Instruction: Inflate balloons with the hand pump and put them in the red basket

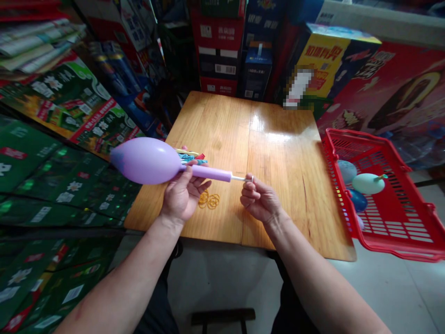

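Note:
A purple balloon (149, 160), swollen with air, sits on the nozzle end of a purple hand pump (213, 173). My left hand (181, 192) is closed around the joint, its thumb pressing the balloon's neck against the pump. My right hand (259, 197) grips the handle at the end of the white pump rod (239, 178), which is drawn partly out of the barrel. Behind my left hand lie several uninflated balloons (194, 157), partly hidden. Yellow rubber bands (212, 201) rest on the table just right of my left hand.
The wooden table (285, 185) stands in front of me. At its right is a red basket (399, 222) with several inflated balloons, among them a pale green balloon (368, 183). Green cartons (45, 185) are stacked on the left, and more boxes (219, 55) stand behind the table.

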A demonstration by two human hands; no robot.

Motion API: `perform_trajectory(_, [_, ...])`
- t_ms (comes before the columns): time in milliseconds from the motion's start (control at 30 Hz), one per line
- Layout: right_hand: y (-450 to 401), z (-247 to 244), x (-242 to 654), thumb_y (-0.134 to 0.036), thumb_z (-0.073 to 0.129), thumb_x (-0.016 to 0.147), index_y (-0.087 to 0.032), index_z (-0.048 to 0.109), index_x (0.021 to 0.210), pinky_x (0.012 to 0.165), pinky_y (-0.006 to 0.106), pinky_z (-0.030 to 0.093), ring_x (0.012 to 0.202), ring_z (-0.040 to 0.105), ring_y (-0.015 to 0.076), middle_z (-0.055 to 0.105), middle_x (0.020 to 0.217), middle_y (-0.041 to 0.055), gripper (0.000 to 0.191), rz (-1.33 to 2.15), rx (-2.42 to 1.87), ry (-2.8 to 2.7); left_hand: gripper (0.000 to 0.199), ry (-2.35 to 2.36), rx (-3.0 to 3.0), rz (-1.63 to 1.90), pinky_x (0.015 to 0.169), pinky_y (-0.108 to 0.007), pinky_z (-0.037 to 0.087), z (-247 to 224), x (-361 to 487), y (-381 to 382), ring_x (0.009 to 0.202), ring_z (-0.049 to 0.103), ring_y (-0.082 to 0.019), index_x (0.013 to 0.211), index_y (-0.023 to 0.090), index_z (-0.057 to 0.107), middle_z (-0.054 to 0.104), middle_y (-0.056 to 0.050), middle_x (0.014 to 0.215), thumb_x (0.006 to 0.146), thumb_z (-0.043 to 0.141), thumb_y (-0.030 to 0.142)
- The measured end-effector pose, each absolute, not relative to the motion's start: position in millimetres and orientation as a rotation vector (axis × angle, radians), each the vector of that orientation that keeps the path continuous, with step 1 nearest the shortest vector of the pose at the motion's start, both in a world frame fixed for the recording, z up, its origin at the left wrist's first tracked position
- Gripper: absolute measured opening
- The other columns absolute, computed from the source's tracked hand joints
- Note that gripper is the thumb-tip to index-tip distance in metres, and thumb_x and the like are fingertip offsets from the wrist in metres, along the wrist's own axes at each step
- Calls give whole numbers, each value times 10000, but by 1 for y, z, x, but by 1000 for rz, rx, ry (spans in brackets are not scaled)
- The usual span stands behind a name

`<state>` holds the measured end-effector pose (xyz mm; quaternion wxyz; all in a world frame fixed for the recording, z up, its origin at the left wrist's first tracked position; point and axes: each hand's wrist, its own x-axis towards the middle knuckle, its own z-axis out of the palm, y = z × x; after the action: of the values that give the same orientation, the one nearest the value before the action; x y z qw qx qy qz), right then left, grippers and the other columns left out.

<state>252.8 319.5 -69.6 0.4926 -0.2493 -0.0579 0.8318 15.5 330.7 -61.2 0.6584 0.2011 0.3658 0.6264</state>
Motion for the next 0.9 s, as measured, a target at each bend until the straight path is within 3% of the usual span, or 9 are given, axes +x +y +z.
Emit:
perform_trajectory(167, [313,-76,234,-181,797,877,-179,657,982,460,148,354,449,387,32,630,662,-73,175,2055,-587,-90,285,835,417,1338,845,-345,641,-69,32,319,982,776,-214,1151,202,732,802,-112,1146,909,797,337])
perform_trajectory(500, [320,-62,258,-173,724,920,-190,664,953,457,166,328,450,348,42,585,646,-76,71,1994,-670,-179,216,869,449,1465,814,-294,630,-56,7,336,1028,770,-226,1076,195,761,807,-107,1118,913,775,336])
perform_trajectory(700, [312,-71,238,-203,797,881,-196,651,969,462,159,329,454,352,40,590,647,-83,170,2056,-630,-108,283,844,484,1352,810,-355,647,-60,20,322,997,775,-236,1137,203,740,796,-114,1164,897,804,338])
perform_trajectory(900, [313,-72,233,-220,778,901,-202,652,987,467,173,332,458,362,49,619,661,-71,153,2050,-659,-165,213,840,392,1348,816,-308,635,-64,26,324,940,778,-204,1098,184,747,809,-132,1103,923,764,304])
